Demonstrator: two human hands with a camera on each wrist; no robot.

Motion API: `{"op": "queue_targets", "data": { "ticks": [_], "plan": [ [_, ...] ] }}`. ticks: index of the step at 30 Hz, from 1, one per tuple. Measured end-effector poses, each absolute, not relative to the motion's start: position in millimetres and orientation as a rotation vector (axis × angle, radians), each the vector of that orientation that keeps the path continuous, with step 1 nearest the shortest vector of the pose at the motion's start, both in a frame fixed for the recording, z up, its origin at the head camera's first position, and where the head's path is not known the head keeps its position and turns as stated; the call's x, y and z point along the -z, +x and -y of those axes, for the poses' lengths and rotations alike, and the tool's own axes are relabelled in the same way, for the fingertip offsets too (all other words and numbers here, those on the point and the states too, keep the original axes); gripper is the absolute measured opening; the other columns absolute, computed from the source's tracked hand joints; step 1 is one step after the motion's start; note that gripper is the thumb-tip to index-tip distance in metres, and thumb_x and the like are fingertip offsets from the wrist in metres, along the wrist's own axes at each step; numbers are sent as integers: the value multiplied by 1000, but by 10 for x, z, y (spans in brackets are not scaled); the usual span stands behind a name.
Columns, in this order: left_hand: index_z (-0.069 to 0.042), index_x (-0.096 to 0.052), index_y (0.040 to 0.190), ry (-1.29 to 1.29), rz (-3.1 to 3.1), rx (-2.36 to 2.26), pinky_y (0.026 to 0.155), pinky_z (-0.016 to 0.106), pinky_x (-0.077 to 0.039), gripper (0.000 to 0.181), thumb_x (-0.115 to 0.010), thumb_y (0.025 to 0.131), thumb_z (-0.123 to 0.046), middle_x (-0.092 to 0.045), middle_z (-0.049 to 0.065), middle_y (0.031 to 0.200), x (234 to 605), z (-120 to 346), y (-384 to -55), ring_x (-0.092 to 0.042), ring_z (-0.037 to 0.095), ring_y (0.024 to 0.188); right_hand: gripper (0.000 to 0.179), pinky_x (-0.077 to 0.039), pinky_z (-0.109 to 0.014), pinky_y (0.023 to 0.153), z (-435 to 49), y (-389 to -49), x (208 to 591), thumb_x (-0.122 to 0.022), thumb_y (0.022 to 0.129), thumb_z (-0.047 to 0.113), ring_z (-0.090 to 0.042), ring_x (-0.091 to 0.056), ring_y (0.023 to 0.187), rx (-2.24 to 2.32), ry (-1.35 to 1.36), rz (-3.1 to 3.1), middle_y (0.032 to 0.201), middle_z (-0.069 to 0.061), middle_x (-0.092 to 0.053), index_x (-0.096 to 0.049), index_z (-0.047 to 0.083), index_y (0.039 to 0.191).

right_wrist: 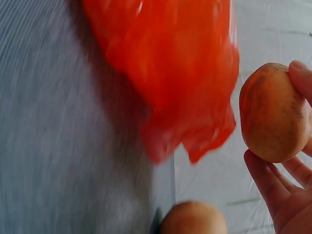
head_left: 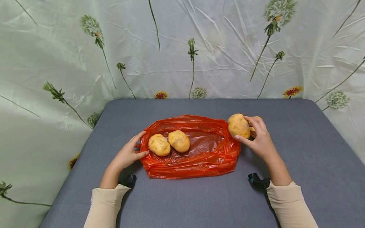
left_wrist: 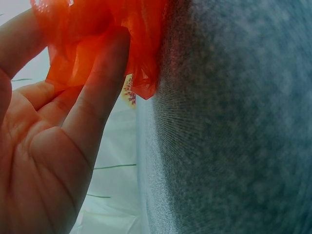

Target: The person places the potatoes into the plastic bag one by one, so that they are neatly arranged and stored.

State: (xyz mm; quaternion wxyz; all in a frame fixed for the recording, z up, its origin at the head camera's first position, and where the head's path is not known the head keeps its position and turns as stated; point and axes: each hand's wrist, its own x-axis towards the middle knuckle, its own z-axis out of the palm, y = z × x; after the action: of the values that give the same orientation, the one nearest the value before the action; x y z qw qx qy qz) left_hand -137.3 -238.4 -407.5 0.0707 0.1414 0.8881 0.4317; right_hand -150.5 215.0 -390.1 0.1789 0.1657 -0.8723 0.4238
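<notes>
A red plastic bag (head_left: pixel 199 164) lies spread on the table with its mouth held wide. Two potatoes (head_left: pixel 159 145) sit side by side in its left half. My left hand (head_left: pixel 129 153) grips the bag's left rim; in the left wrist view the red plastic (left_wrist: pixel 102 53) overlaps the fingers. Above the bag's right end, my right hand (head_left: pixel 260 139) holds another potato (head_left: pixel 239 126) between thumb and fingertips. The right wrist view shows this held potato (right_wrist: pixel 273 114) off the table, beside the bag. One more potato (head_left: pixel 252 132) is partly hidden behind the right hand.
The grey table (head_left: pixel 188 202) has rounded far corners. A pale curtain (head_left: pixel 171 63) printed with flowers hangs behind it and along the left side. Black wrist straps (head_left: pixel 258 181) show at both sleeves.
</notes>
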Motion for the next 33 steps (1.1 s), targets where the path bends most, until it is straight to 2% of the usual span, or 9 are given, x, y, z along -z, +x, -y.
{"op": "queue_targets", "data": {
  "ticks": [3, 6, 8, 14, 24, 33],
  "plan": [
    [-5, -25, 141, 431, -2684, -1279, 73, 43, -48, 77, -70, 78, -11, -31, 21, 135, 4084, 2390, -1381, -49, 34, 96, 71, -46, -28, 77, -2051, -1527, 3895, -78, 68, 5, -29, -45, 101, -1171, 524, 2481, 118, -17, -39, -43, 0, 129],
    [-6, -26, 140, 448, -2683, -1278, 73, 41, -49, 76, -70, 79, -12, -32, 21, 134, 4081, 2395, -1384, -49, 34, 96, 72, -45, -46, 77, -1953, -1539, 3887, -78, 69, 10, -29, -42, 106, -1165, 558, 2507, 122, -17, -39, -42, 2, 130],
    [-6, -26, 140, 448, -2677, -1288, 72, 41, -49, 77, -70, 78, -12, -32, 21, 134, 4077, 2397, -1383, -49, 34, 96, 72, -43, -49, 79, -1881, -1545, 3886, -78, 69, 11, -30, -40, 109, -1191, 582, 2512, 124, -17, -38, -42, 2, 130],
    [-5, -25, 140, 430, -2674, -1288, 72, 41, -49, 77, -70, 78, -12, -30, 22, 135, 4071, 2390, -1380, -49, 35, 97, 71, -41, -48, 83, -1670, -1564, 3908, -79, 68, 12, -30, -40, 111, -1245, 658, 2517, 124, -18, -38, -43, 2, 129],
    [-6, -26, 140, 438, -2672, -1294, 73, 41, -49, 76, -70, 78, -10, -32, 21, 134, 4084, 2388, -1383, -49, 35, 97, 69, -37, -47, 89, -1372, -1609, 4017, -75, 73, 28, -26, -37, 116, -1277, 736, 2641, 128, -12, -36, -42, 12, 131],
    [-7, -26, 141, 441, -2670, -1306, 74, 42, -48, 77, -71, 78, -13, -30, 20, 136, 4087, 2392, -1372, -48, 34, 97, 69, -35, -46, 92, -1208, -1642, 4089, -75, 74, 29, -26, -39, 114, -1281, 815, 2703, 126, -13, -38, -41, 7, 129]
  ]
}}
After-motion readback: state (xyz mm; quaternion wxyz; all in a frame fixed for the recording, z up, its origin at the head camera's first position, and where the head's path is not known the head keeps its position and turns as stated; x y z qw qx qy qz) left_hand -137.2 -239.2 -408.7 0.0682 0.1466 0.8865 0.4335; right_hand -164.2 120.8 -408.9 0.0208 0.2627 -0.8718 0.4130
